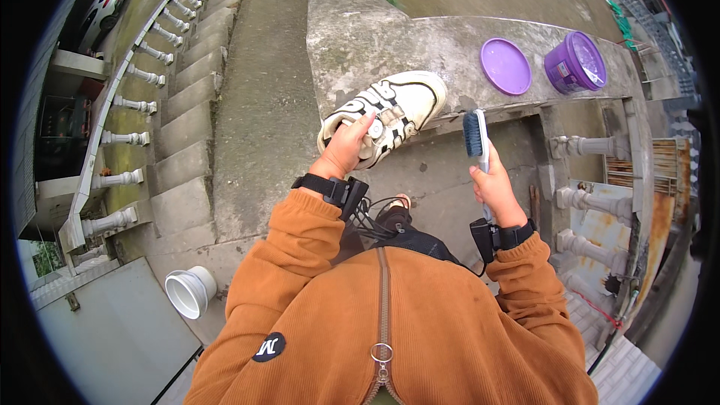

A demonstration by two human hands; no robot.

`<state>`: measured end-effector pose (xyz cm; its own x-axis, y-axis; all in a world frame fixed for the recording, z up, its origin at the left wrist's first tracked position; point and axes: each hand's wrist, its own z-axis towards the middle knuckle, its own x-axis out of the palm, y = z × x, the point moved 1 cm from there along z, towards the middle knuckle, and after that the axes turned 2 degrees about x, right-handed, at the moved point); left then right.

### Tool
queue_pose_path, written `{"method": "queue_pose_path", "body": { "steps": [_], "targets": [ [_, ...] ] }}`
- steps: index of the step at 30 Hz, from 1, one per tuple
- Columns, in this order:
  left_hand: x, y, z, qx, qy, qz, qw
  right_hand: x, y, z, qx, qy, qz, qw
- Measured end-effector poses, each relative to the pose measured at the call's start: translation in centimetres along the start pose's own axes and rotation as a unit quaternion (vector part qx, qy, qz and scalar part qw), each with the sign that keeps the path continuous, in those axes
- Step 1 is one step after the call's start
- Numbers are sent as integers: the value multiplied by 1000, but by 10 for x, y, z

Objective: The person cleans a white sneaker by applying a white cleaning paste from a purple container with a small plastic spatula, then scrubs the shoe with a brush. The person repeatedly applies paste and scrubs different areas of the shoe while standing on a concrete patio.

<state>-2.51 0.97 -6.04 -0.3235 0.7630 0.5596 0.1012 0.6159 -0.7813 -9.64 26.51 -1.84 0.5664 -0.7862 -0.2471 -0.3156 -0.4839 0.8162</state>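
A cream and black sneaker (pixel 419 93) is held at its tongue and opening by my left hand (pixel 346 146), its toe pointing up and to the right, over the edge of a concrete ledge. My right hand (pixel 495 183) grips the grey and white handle of a scrub brush (pixel 475 135); the dark blue bristles face left, towards the shoe, and do not touch it. On the ledge to the right lies a purple round lid (pixel 505 66). Beside it stands a purple plastic bucket (pixel 568 67) with whitish contents partly visible.
The concrete ledge (pixel 360 39) runs across in front of me. Concrete steps (pixel 185 124) and a balustrade (pixel 121 79) are at the left, with more balusters (pixel 596 205) at the right. A white bucket (pixel 185 295) stands on the floor at the lower left.
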Motion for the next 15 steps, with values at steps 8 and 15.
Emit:
{"method": "queue_pose_path", "body": {
  "steps": [8, 15],
  "targets": [
    [18, -15, -1, 3, -22, -187, 982, 14, 51, 11, 36, 274, 447, 851],
    [28, -27, -9, 30, -31, -227, 973, 21, 53, 17, -26, 223, 412, 883]
  ]
}}
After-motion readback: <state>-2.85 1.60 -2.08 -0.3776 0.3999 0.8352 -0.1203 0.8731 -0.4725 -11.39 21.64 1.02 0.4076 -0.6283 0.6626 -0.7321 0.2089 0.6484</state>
